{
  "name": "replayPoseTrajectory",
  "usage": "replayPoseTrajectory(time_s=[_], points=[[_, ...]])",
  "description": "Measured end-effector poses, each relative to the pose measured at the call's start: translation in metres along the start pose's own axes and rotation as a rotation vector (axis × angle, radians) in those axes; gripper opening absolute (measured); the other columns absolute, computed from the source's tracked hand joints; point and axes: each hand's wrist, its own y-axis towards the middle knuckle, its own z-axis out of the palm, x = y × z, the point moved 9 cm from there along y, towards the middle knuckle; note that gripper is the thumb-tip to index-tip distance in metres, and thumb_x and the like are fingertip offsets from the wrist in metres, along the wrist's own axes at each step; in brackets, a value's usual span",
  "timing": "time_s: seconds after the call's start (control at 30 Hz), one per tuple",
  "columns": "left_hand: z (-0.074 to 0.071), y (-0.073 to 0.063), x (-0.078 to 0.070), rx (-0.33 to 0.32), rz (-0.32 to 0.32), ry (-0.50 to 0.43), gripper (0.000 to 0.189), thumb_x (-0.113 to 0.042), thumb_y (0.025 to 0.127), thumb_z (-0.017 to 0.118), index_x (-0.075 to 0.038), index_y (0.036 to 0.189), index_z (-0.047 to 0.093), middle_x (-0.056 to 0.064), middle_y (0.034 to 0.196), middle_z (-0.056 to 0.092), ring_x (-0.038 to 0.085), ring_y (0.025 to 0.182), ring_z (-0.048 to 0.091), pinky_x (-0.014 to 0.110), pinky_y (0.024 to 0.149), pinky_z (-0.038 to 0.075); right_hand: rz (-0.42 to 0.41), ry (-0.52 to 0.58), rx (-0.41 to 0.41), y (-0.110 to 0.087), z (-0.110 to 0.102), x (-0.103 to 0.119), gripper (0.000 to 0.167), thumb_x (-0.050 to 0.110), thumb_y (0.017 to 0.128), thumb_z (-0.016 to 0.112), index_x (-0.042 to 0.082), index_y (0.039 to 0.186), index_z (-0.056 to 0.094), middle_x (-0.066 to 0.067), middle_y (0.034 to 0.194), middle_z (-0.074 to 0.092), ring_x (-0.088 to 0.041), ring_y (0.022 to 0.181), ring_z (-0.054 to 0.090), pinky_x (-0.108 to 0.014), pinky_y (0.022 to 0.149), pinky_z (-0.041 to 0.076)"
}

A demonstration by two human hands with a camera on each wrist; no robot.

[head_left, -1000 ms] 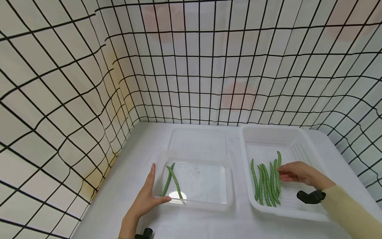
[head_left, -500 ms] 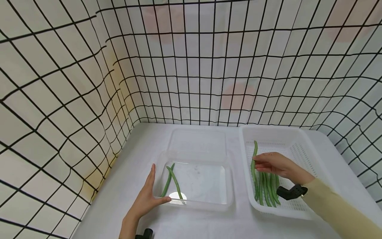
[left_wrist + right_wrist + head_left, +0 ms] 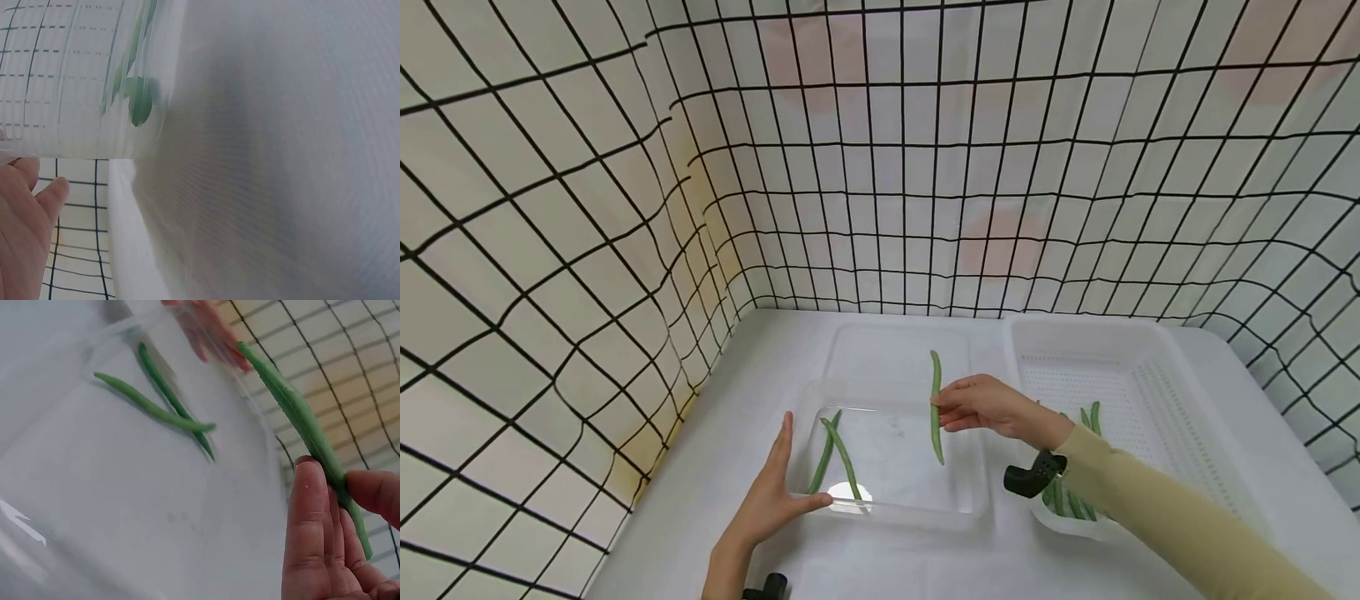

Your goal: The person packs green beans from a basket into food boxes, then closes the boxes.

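Observation:
My right hand [image 3: 992, 408] pinches a green bean [image 3: 936, 417] between thumb and fingertips, holding it upright over the right part of a clear plastic container [image 3: 917, 518]. The right wrist view shows this bean [image 3: 300, 419] large, gripped below its middle. Two more green beans [image 3: 842, 454] lie crossed in the container's left part. At the container's front left corner, my left hand [image 3: 767, 492] touches it with fingers stretched along the left side and thumb at the front rim. In the left wrist view only part of that hand [image 3: 25, 225] shows beside the container wall.
A white perforated basket [image 3: 1195, 425] stands on the right with several green beans [image 3: 1095, 417], partly hidden by the right forearm. Behind the container lies a clear lid [image 3: 887, 354]. Black wire mesh [image 3: 925, 192] encloses the white table [image 3: 760, 358] at the back and sides.
My right hand has picked a green bean from the basket's left side and carried it left over the container. The left hand has stayed in place.

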Motion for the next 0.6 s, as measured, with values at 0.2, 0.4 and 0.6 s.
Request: replayPoseTrajectory(time_s=[0.2,0.4,0.6], points=[[0.002,0.002,0.001,0.003,-0.001,0.013,0.129,-0.057,0.061,0.082,-0.032,0.152,-0.007,0.000,0.158,0.003,0.030,0.141,0.011,0.062,0.104,0.020,0.049,-0.029,0.055,0.024,0.040,-0.014,0.020,0.010,0.088,0.067,-0.007,0.097,0.067,-0.014,0.081,0.068,-0.018,0.068,0.067,-0.032,0.069,0.055],[0.002,0.003,0.000,-0.001,-0.008,0.011,0.129,-0.048,0.062,0.086,-0.033,0.152,-0.005,0.002,0.158,0.004,0.030,0.141,0.011,0.062,0.104,0.021,0.102,-0.031,0.048,0.038,0.055,-0.030,0.014,0.007,0.087,0.067,-0.006,0.092,0.067,-0.014,0.075,0.067,-0.016,0.062,0.066,-0.029,0.065,0.056],[0.000,0.001,0.002,-0.006,-0.025,0.008,0.129,-0.050,0.061,0.085,-0.034,0.152,-0.005,0.003,0.158,0.004,0.032,0.141,0.011,0.063,0.103,0.020,0.163,-0.078,0.093,0.040,0.066,-0.046,0.021,0.008,0.090,0.063,-0.011,0.099,0.063,-0.018,0.082,0.068,-0.022,0.068,0.068,-0.033,0.067,0.056]])
